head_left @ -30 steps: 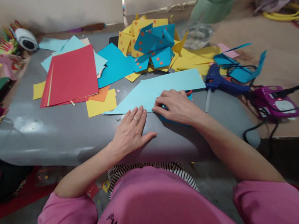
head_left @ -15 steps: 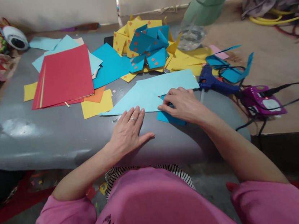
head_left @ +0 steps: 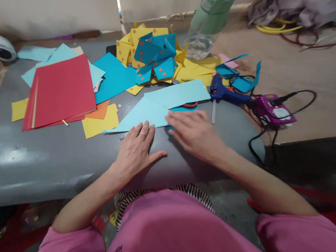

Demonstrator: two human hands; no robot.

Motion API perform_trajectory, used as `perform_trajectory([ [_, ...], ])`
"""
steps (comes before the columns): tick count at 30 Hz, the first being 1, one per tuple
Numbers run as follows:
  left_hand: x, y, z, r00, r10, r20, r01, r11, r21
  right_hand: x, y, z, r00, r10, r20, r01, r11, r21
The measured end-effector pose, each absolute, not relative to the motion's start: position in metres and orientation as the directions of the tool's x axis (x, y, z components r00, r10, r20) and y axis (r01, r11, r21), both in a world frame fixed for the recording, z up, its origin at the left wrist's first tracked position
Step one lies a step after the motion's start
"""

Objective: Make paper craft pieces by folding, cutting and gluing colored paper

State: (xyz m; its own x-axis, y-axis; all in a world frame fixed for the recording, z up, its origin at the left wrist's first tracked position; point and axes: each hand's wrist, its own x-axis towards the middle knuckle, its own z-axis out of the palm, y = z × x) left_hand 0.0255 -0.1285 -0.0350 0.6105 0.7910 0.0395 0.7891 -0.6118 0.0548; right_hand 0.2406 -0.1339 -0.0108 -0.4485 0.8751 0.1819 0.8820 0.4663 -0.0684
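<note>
Head view: your left hand (head_left: 136,147) lies flat, fingers outstretched, fingertips on the lower edge of the folded light-blue paper (head_left: 144,112) on the grey bench (head_left: 76,153). Your right hand (head_left: 195,133), fingers extended together, touches the paper's edge beside the left hand, gripping nothing visible.

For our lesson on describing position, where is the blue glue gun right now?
In the head view, the blue glue gun lies right of the light blue paper, left of the purple box.
</note>
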Motion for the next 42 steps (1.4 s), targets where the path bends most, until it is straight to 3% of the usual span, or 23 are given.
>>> perform_trajectory([
  [2,0.025,-0.128,-0.038,0.613,0.787,0.066,0.785,-0.616,0.064,0.223,-0.138,-0.023,-0.531,0.836,0.137,0.83,0.546,-0.112],
  [10,0.01,-0.134,-0.046,0.599,0.787,0.148,0.785,-0.614,0.084,0.221,-0.14,-0.05,-0.484,0.871,0.087,0.829,0.489,-0.271],
  [22,-0.068,-0.153,-0.044,0.323,0.926,0.198,0.938,-0.34,0.06,0.223,-0.139,-0.049,-0.486,0.869,0.094,0.832,0.493,-0.255],
  [26,-0.067,-0.156,-0.038,0.195,0.931,0.31,0.962,-0.243,0.124,0.223,-0.137,-0.051,-0.486,0.868,0.099,0.834,0.495,-0.245],
  [29,-0.038,-0.154,-0.035,0.34,0.877,0.339,0.911,-0.397,0.114,0.223,-0.135,-0.049,-0.495,0.863,0.1,0.835,0.505,-0.218],
  [32,-0.003,-0.145,-0.039,0.494,0.834,0.245,0.846,-0.527,0.087,0.22,-0.134,-0.044,-0.503,0.857,0.111,0.837,0.515,-0.186],
  [35,0.015,-0.138,-0.047,0.52,0.835,0.178,0.838,-0.539,0.082,0.211,-0.132,-0.04,-0.533,0.837,0.125,0.812,0.547,-0.203],
  [42,0.006,-0.138,-0.052,0.541,0.813,0.216,0.823,-0.565,0.065,0.217,-0.131,-0.044,-0.555,0.826,0.098,0.797,0.561,-0.224],
])
